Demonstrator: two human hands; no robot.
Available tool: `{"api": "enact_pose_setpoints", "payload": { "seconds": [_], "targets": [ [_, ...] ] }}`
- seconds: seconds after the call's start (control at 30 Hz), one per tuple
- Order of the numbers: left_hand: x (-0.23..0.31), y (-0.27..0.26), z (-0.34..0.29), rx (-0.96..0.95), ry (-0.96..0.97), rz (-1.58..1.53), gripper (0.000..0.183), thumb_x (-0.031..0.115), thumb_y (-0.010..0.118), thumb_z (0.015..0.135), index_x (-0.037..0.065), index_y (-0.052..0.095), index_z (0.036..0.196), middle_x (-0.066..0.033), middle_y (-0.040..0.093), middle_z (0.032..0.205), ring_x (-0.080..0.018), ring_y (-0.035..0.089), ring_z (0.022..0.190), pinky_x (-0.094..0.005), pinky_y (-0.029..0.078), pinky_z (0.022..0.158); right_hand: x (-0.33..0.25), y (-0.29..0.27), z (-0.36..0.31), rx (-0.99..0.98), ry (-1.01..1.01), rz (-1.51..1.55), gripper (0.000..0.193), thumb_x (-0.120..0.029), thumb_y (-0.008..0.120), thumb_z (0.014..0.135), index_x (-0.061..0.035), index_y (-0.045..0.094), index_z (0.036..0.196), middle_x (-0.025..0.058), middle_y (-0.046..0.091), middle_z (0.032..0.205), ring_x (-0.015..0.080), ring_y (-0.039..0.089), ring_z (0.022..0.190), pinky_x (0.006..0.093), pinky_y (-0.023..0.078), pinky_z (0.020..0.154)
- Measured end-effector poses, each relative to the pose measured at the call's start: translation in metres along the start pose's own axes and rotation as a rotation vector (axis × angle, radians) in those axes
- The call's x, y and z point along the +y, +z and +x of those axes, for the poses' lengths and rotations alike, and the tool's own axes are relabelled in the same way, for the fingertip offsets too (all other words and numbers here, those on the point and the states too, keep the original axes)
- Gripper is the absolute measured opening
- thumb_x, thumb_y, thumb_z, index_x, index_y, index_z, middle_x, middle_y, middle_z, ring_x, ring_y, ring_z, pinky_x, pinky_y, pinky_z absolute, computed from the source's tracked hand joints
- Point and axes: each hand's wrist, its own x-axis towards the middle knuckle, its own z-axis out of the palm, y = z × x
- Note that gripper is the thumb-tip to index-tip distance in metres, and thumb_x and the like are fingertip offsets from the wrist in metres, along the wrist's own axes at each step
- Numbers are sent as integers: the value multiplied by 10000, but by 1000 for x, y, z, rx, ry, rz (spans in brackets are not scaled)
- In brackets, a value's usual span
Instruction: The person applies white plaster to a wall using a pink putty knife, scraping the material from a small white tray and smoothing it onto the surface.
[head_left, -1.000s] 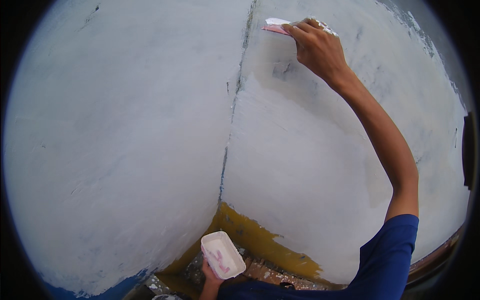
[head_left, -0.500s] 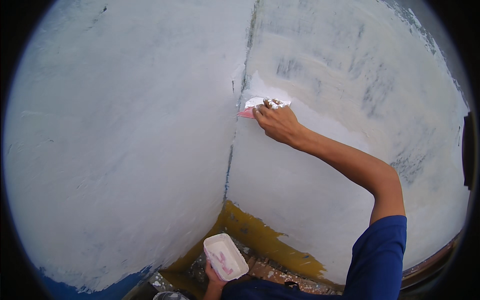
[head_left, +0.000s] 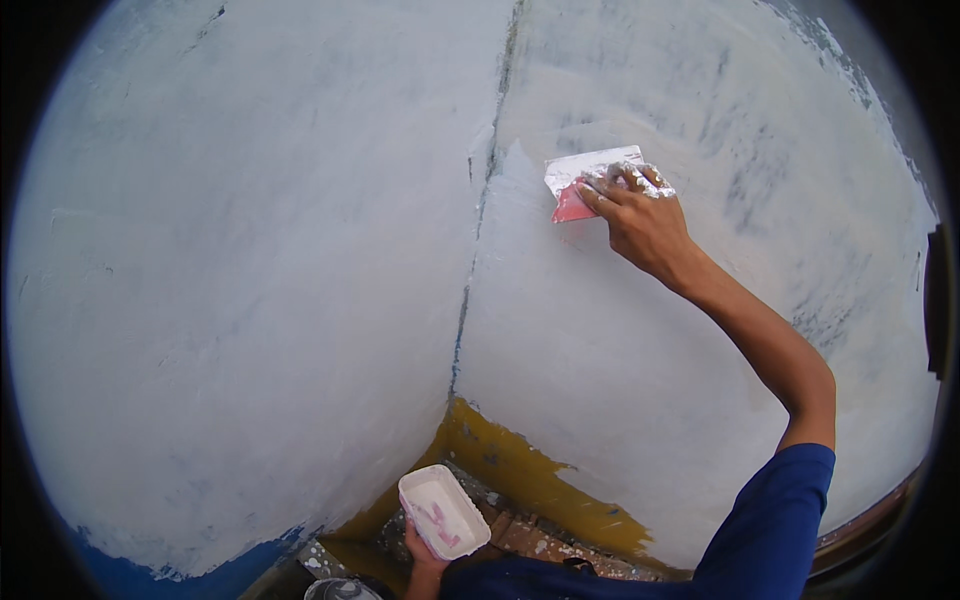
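Gripped in my right hand (head_left: 648, 225) is a flat putty scraper (head_left: 574, 204), pink-red with white paste smeared along its upper part. It lies against the right-hand wall (head_left: 600, 330), a little to the right of the corner. White paste also coats my right fingers. Low in the view, my left hand (head_left: 424, 553) holds a white rectangular tub (head_left: 484, 530) by its left side. Inside the tub are white paste and pinkish streaks. Part of my left hand is hidden beneath the tub.
A dark, rough seam (head_left: 463, 325) runs down the wall corner. The left wall (head_left: 250, 280) is mostly white, with blue paint (head_left: 190, 572) at its foot. Mustard-yellow paint (head_left: 520, 465) shows low on the right wall, above a paint-spattered surface (head_left: 545, 545).
My right hand has moved the scraper right and up along the wall, away from the corner. The tub in my left hand has shifted slightly left.
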Motion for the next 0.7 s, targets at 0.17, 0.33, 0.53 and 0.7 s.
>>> {"api": "enact_pose_setpoints", "payload": {
  "seconds": [0.17,0.33,0.53,0.7],
  "targets": [
    [-3,1,5,-3,-71,3,602,593,482,893,351,386,1435,2,476,1378,-394,412,1320,-696,468,859,48,-14,67,278,128,-115,409,32,600,757,-106,692,1132,59,702,1080,240,646,1033,369,528,848],
    [-12,28,3,30,-12,246,613,601,490,883,355,385,1435,15,487,1366,-385,427,1309,-675,463,857,11,30,55,46,143,-101,403,29,605,754,-15,668,1150,128,677,1098,256,641,1036,368,525,848],
    [-12,19,-2,22,10,242,635,607,481,885,334,374,1449,15,484,1370,-377,427,1310,-672,452,875,-59,61,-7,-57,13,115,430,31,608,722,9,653,1149,141,664,1072,291,630,1060,394,512,867],
    [-7,11,-4,-13,25,257,645,599,473,891,319,361,1461,-1,475,1380,-387,418,1317,-693,424,925,-3,1,61,190,125,-13,394,49,616,757,-95,697,1115,57,697,1075,242,629,1030,366,532,850]
  ]
}}
